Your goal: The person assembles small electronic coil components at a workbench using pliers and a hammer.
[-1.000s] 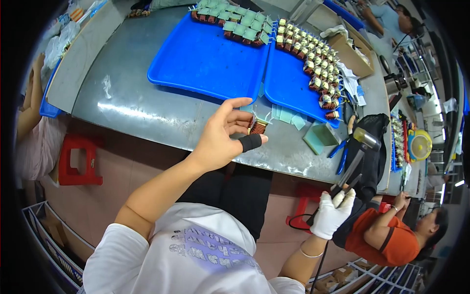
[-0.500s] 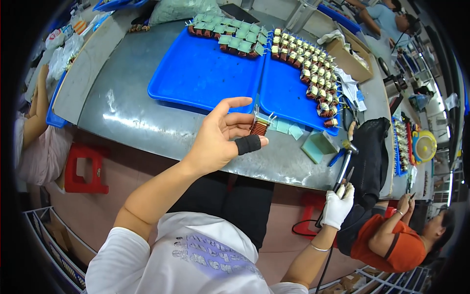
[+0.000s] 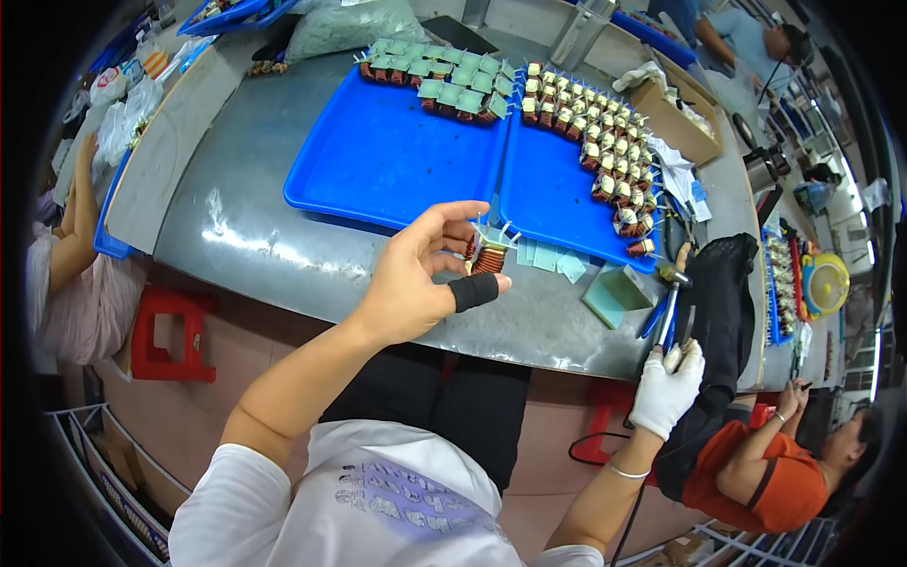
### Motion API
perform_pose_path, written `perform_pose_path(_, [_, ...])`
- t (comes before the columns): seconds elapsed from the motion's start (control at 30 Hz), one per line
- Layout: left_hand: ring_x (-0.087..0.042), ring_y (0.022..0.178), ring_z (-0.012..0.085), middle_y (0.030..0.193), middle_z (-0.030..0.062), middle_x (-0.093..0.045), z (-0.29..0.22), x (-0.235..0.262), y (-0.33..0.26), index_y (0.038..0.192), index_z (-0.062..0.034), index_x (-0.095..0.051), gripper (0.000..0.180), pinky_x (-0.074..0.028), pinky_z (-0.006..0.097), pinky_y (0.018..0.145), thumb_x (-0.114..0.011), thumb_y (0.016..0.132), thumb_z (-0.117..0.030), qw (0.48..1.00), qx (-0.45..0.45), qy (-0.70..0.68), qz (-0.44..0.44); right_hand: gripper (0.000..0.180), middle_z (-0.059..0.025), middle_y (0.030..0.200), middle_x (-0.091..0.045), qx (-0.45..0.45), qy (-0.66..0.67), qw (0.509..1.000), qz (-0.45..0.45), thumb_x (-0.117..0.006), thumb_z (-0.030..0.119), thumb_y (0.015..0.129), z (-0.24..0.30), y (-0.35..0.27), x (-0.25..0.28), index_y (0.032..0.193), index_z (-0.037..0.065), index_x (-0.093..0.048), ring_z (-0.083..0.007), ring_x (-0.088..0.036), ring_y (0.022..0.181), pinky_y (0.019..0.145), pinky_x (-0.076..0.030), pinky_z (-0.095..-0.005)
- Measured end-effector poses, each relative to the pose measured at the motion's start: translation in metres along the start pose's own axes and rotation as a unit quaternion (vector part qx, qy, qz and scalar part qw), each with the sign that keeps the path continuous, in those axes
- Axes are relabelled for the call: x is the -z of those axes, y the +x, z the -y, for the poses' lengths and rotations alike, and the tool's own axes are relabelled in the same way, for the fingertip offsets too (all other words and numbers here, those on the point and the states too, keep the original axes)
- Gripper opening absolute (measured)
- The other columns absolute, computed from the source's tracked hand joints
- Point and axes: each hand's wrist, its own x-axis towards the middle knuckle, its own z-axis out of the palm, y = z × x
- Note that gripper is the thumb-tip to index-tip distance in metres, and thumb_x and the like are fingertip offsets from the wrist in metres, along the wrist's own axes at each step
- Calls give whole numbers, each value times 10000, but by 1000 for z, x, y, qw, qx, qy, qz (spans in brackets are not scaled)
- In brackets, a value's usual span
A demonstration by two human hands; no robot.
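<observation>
My left hand (image 3: 408,283), black tape round its thumb, pinches a copper-wound coil (image 3: 488,257) between thumb and fingers above the bench edge. A pale green plate and thin wire leads top the coil. At the right edge of the bench, my right hand (image 3: 666,392), in a white glove, is closed on a slim grey-tipped tool (image 3: 691,321); its kind is not clear. Just beyond that hand lies a silver-shafted tool (image 3: 667,312). Green-topped coils (image 3: 453,80) stand along the back of the left blue tray (image 3: 378,156). White-topped coils (image 3: 605,142) fill the right blue tray (image 3: 543,194).
Flat green pieces (image 3: 548,258) and an angled green block (image 3: 617,296) lie near the front edge. A black bag-like cloth (image 3: 723,307) is on the right, near pliers (image 3: 673,227). Other people sit at both sides. A red stool (image 3: 172,335) stands at left.
My right hand has moved slightly right and toward the bench with the tool. The coil in my left hand has turned and shifted a little left and nearer.
</observation>
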Motion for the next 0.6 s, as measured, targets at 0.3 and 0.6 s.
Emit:
perform_pose_path(0.3, [-564, 946, 113, 1035, 58, -524, 7, -8, -3, 1157, -7, -532, 426, -521, 263, 808, -749, 796, 57, 992, 7, -117, 49, 424, -133, 974, -620, 156, 349, 877, 290, -764, 39, 717, 101, -33, 32, 1117, 20, -627, -279, -611, 850, 757, -504, -342])
perform_pose_path(0.6, [-563, 938, 116, 1066, 79, -537, 7, -12, -9, 1259, -22, -406, 584, -495, 278, 839, -768, 801, 6, 995, 12, -93, 30, 429, -123, 907, -581, 189, 365, 868, 281, -713, 26, 781, 127, -35, 8, 1199, 42, -623, -279, -581, 788, 725, -482, -346])
